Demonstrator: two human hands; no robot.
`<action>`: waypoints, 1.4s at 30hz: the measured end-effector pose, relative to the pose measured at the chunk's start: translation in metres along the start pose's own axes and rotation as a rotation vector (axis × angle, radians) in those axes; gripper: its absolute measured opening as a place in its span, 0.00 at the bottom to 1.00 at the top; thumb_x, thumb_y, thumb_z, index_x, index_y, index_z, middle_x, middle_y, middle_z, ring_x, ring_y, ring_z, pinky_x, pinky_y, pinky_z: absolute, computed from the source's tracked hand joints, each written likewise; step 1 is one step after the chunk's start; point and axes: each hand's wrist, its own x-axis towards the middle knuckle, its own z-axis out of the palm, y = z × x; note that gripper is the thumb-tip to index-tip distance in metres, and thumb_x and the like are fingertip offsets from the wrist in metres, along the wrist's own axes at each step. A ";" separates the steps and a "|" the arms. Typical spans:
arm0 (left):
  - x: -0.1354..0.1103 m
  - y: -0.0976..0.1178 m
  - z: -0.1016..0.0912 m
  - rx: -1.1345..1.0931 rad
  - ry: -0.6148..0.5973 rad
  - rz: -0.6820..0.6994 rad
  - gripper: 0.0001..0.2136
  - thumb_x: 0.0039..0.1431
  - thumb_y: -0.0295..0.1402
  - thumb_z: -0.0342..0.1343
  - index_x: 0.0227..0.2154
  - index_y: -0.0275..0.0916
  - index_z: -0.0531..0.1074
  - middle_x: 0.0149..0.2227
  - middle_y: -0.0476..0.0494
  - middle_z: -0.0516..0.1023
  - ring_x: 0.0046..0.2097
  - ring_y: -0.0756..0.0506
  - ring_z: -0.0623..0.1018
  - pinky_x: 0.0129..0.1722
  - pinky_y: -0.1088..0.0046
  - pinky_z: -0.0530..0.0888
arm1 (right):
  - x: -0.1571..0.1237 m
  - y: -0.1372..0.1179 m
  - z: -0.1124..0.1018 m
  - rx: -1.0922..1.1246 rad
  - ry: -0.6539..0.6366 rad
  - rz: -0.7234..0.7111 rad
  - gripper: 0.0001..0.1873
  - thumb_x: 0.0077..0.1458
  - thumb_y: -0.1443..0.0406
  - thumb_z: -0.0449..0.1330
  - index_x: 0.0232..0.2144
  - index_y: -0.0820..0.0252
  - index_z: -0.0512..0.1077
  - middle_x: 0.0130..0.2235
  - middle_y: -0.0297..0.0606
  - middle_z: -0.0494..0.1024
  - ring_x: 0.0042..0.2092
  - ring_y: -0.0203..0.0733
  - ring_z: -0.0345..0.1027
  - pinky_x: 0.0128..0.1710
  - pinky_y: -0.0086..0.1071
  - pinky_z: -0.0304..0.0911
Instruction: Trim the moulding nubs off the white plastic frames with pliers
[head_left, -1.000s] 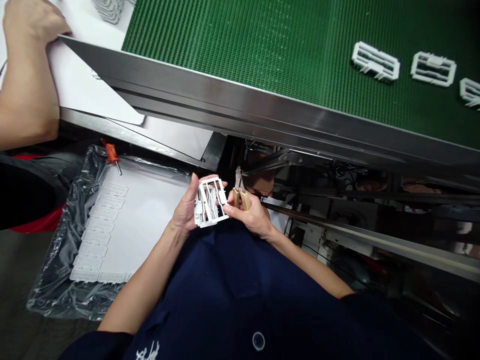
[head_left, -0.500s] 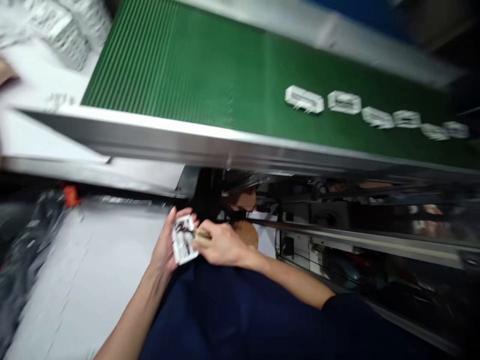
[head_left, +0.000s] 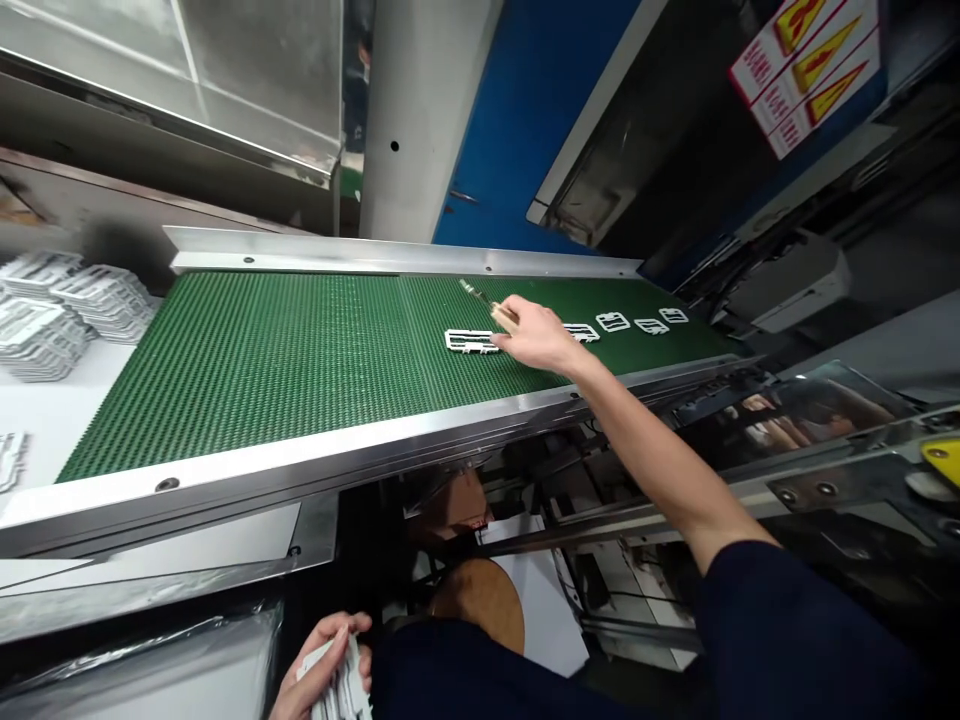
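The right hand (head_left: 534, 337) is stretched out over the green belt (head_left: 285, 350). It is curled around a pair of tan-handled cutters (head_left: 491, 305) whose tip points toward the far rail (head_left: 360, 263). Its fingertips meet the right end of a white plastic frame (head_left: 469, 342) lying flat on the belt; whether they pinch it cannot be told. The left hand (head_left: 315, 680) sits low at the bottom edge of the view, fingers closed on another white moulded piece (head_left: 343, 688).

Left of the frame the belt offers wide open room, bounded by the near steel rail (head_left: 300, 455), which the right forearm crosses. Just right of the hand, more frames (head_left: 613, 321) lie in a row along the belt. Stacks of white parts (head_left: 67, 310) stand beyond the belt's left end, well apart from both hands. A crinkled plastic bag (head_left: 150, 655) lies beside the left hand.
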 end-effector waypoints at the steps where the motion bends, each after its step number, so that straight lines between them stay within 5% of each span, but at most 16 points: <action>1: 0.000 0.002 0.001 0.035 -0.004 0.006 0.21 0.36 0.41 0.70 0.33 0.38 0.72 0.27 0.47 0.77 0.19 0.51 0.70 0.17 0.79 0.68 | 0.015 0.006 0.007 -0.093 -0.076 0.009 0.11 0.48 0.64 0.60 0.36 0.59 0.66 0.34 0.38 0.72 0.33 0.40 0.63 0.30 0.30 0.52; 4: -0.005 0.010 0.002 0.081 0.007 -0.016 0.23 0.37 0.43 0.70 0.36 0.37 0.73 0.28 0.44 0.77 0.20 0.50 0.72 0.19 0.79 0.69 | 0.040 0.017 0.025 -0.205 -0.216 -0.002 0.13 0.47 0.64 0.61 0.37 0.60 0.66 0.36 0.42 0.73 0.35 0.44 0.65 0.31 0.31 0.53; 8: -0.014 0.020 0.005 0.138 -0.032 -0.077 0.34 0.43 0.42 0.68 0.55 0.45 0.64 0.31 0.43 0.78 0.24 0.48 0.75 0.19 0.78 0.70 | 0.037 0.018 0.025 -0.170 -0.050 0.018 0.13 0.44 0.65 0.62 0.34 0.60 0.67 0.34 0.40 0.72 0.34 0.43 0.64 0.31 0.32 0.53; 10: -0.014 0.023 0.005 0.172 -0.126 -0.051 0.34 0.48 0.42 0.65 0.58 0.46 0.60 0.28 0.46 0.76 0.24 0.49 0.74 0.20 0.79 0.69 | 0.023 0.011 0.017 0.032 0.033 0.028 0.09 0.44 0.66 0.63 0.29 0.61 0.66 0.29 0.36 0.70 0.29 0.39 0.62 0.29 0.31 0.54; 13: -0.013 0.026 0.007 0.294 -0.212 0.004 0.18 0.53 0.42 0.61 0.45 0.40 0.73 0.29 0.44 0.76 0.26 0.51 0.72 0.23 0.80 0.68 | -0.020 -0.014 0.010 0.534 0.007 -0.080 0.09 0.48 0.65 0.62 0.28 0.61 0.64 0.24 0.31 0.65 0.25 0.34 0.60 0.25 0.30 0.56; 16: -0.020 0.035 0.012 0.353 -0.211 0.091 0.13 0.54 0.42 0.61 0.29 0.35 0.74 0.40 0.40 0.76 0.30 0.51 0.73 0.28 0.77 0.71 | -0.085 -0.047 0.026 0.752 -0.199 -0.156 0.09 0.48 0.66 0.63 0.29 0.60 0.65 0.25 0.31 0.65 0.26 0.33 0.60 0.25 0.29 0.58; 20: -0.039 0.053 0.022 0.325 -0.274 0.130 0.16 0.57 0.45 0.56 0.41 0.38 0.74 0.32 0.44 0.75 0.27 0.50 0.73 0.27 0.77 0.70 | -0.160 -0.075 0.086 0.826 -0.329 -0.035 0.07 0.50 0.67 0.61 0.27 0.60 0.65 0.27 0.31 0.65 0.27 0.31 0.58 0.25 0.27 0.56; 23: -0.049 0.060 0.023 0.356 -0.237 0.134 0.15 0.57 0.44 0.57 0.39 0.38 0.75 0.29 0.46 0.74 0.28 0.50 0.73 0.28 0.78 0.70 | -0.186 -0.079 0.129 0.876 -0.350 0.090 0.08 0.51 0.67 0.60 0.26 0.60 0.63 0.25 0.29 0.64 0.26 0.31 0.57 0.26 0.27 0.56; 27: -0.053 0.058 0.016 0.393 -0.185 0.110 0.12 0.54 0.40 0.61 0.37 0.37 0.75 0.28 0.47 0.74 0.29 0.51 0.72 0.30 0.79 0.70 | -0.196 -0.075 0.154 0.970 -0.391 0.177 0.09 0.51 0.65 0.61 0.26 0.60 0.62 0.24 0.29 0.64 0.25 0.31 0.57 0.27 0.28 0.56; 36: -0.052 0.054 0.016 0.319 -0.111 0.033 0.13 0.51 0.38 0.64 0.36 0.36 0.73 0.24 0.48 0.73 0.26 0.51 0.73 0.26 0.79 0.71 | -0.206 -0.067 0.167 1.309 -0.500 0.357 0.13 0.50 0.61 0.64 0.30 0.60 0.64 0.26 0.30 0.67 0.27 0.34 0.65 0.31 0.30 0.62; 42: -0.051 0.055 0.012 0.243 -0.010 0.003 0.14 0.47 0.36 0.66 0.36 0.36 0.72 0.25 0.48 0.74 0.24 0.50 0.74 0.22 0.80 0.71 | -0.203 -0.061 0.173 1.470 -0.451 0.489 0.14 0.51 0.57 0.62 0.27 0.61 0.64 0.27 0.33 0.71 0.26 0.32 0.64 0.26 0.27 0.61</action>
